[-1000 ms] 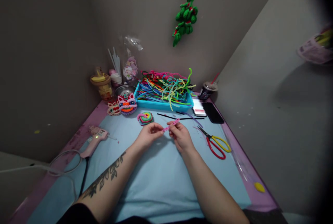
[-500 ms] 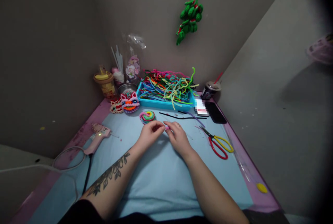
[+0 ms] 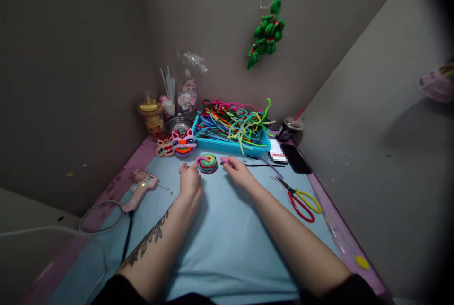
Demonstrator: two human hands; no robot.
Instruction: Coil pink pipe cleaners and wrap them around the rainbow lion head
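Head camera: the right hand (image 3: 237,171) pinches a small pink piece (image 3: 223,160) between thumb and fingers, its end poking out toward the left. The left hand (image 3: 190,181) has its fingertips at the pink strand on the near-left side of a striped coil (image 3: 208,165); whether they grip it or only touch it, I cannot tell. The coil lies between the two hands, on the pale blue cloth (image 3: 230,243).

The step in hand appears to be bringing the pink piece and the coil together. The next move seems to call for a steady left hand on the coil and a light, careful right pinch to line up the piece without crushing its pile.

The coil is rounded and plush, wound in rainbow bands. Beyond it, limp fuzzy stems (image 3: 234,123) tangle over a smooth turquoise tray (image 3: 230,144), beside a bumpy, lion-like fuzzy face (image 3: 183,143). Farther out lie a hard pink glue gun (image 3: 140,192) on the left and scissors (image 3: 298,199) with red and yellow loops on the right.
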